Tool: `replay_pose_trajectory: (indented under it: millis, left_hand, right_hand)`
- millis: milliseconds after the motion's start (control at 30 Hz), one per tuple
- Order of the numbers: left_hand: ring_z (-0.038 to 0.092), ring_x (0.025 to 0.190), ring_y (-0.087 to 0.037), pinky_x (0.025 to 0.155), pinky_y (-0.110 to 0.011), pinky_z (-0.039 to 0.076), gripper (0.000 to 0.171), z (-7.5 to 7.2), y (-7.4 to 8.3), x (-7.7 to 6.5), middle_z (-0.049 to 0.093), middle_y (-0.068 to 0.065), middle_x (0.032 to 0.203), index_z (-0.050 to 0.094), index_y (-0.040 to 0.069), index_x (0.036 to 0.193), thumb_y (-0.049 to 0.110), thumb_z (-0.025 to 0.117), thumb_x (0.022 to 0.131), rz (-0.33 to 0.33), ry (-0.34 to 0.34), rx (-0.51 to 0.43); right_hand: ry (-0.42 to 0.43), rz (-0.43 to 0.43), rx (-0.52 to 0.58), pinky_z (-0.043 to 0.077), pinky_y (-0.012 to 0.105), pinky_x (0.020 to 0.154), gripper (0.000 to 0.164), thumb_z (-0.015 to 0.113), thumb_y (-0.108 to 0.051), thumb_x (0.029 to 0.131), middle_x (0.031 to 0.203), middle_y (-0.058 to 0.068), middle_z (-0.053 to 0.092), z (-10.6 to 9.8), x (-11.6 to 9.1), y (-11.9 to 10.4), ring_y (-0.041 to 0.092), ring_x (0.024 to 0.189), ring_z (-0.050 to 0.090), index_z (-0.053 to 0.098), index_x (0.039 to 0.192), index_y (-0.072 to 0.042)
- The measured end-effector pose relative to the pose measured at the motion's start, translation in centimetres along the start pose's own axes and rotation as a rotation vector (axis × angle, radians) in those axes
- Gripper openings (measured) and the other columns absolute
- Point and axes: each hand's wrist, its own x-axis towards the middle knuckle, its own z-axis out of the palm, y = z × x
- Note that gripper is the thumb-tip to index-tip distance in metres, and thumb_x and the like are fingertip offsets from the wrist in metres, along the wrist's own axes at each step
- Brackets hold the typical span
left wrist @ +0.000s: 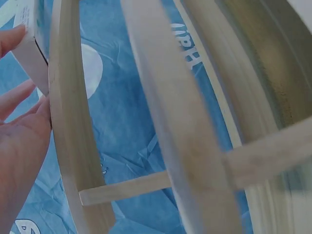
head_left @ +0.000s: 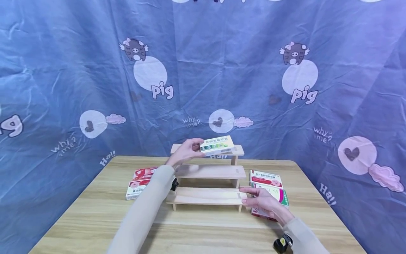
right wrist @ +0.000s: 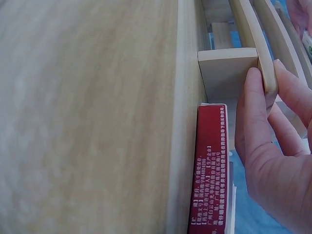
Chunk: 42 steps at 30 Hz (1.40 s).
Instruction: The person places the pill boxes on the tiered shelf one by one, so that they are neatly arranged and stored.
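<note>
Blue pig-printed fabric [head_left: 222,81] is hung behind a wood-grain tabletop [head_left: 215,241]. The flat white-and-green cardboard medicine box [head_left: 217,145], probably light and stiff, is best gripped at its edges; its left end is pinched by the left fingers [head_left: 198,154] at the top of a three-tiered wooden stand [head_left: 212,171], whose lowest tier [head_left: 206,196] is pinched by the right fingers [head_left: 250,191].

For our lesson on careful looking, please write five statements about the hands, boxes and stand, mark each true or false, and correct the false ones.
1. The wooden stand has three shelves. True.
2. The left hand holds a white-and-green box. True.
3. The right hand holds another box. False: it pinches the lowest shelf.
4. Red-and-white boxes lie on the table left of the stand. True.
5. The blue cloth covers the table. False: the cloth hangs behind it.
</note>
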Motion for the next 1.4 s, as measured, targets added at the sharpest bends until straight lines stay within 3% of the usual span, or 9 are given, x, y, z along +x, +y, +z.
replay_pose_trajectory:
  millis: [200,433,733,933,1267,1400]
  left_hand:
    - [0.058,0.123,-0.029,0.104,-0.034,0.049,0.067,0.3,0.4,1.2,0.058,-0.021,0.134,0.047,-0.005,0.139,0.001,0.076,0.080,-0.013,-0.014,0.100]
    - [0.049,0.133,-0.034,0.111,-0.039,0.043,0.074,0.7,0.4,2.0,0.049,-0.026,0.142,0.039,-0.009,0.142,-0.007,0.074,0.077,-0.033,-0.017,0.013]
    - [0.048,0.133,-0.035,0.114,-0.039,0.039,0.069,1.2,0.4,2.7,0.048,-0.025,0.140,0.041,-0.007,0.138,-0.010,0.073,0.076,-0.030,-0.040,0.035]
    - [0.046,0.136,-0.033,0.114,-0.036,0.039,0.070,1.1,0.4,2.9,0.048,-0.022,0.143,0.042,-0.003,0.138,-0.008,0.075,0.075,-0.044,0.006,0.069]
    - [0.040,0.140,-0.035,0.116,-0.038,0.036,0.075,1.0,0.4,2.9,0.037,-0.028,0.151,0.036,-0.005,0.142,-0.008,0.073,0.078,-0.060,-0.021,0.039]
    - [0.038,0.141,-0.034,0.117,-0.039,0.034,0.081,1.2,0.3,2.7,0.033,-0.024,0.155,0.032,-0.004,0.147,-0.005,0.075,0.078,-0.066,-0.018,0.046]
  right_hand:
    - [0.009,-0.004,0.005,0.058,0.028,0.084,0.055,0.064,0.000,0.090,0.111,0.006,0.070,-0.1,-0.2,0.0,0.013,0.094,0.068,0.045,0.141,0.008]
    - [-0.002,-0.001,0.012,0.057,0.029,0.087,0.054,0.063,0.000,0.091,0.114,0.008,0.070,-0.1,-0.2,0.1,0.014,0.097,0.068,0.045,0.141,0.007]
    - [0.011,0.008,-0.006,0.058,0.028,0.086,0.054,0.065,-0.001,0.090,0.114,0.008,0.070,-0.1,-0.5,0.1,0.014,0.097,0.068,0.046,0.140,0.008]
    - [0.024,0.016,-0.043,0.058,0.025,0.081,0.054,0.068,-0.003,0.089,0.114,0.008,0.070,-0.2,0.0,0.0,0.014,0.095,0.068,0.049,0.140,0.003]
    - [-0.003,0.011,0.012,0.058,0.028,0.086,0.053,0.066,-0.002,0.089,0.115,0.007,0.070,-0.4,0.1,0.2,0.017,0.099,0.069,0.050,0.139,0.004]
    - [0.006,0.017,0.019,0.058,0.028,0.085,0.052,0.067,-0.002,0.089,0.115,0.008,0.070,-0.2,-0.2,0.4,0.016,0.098,0.069,0.051,0.138,0.003]
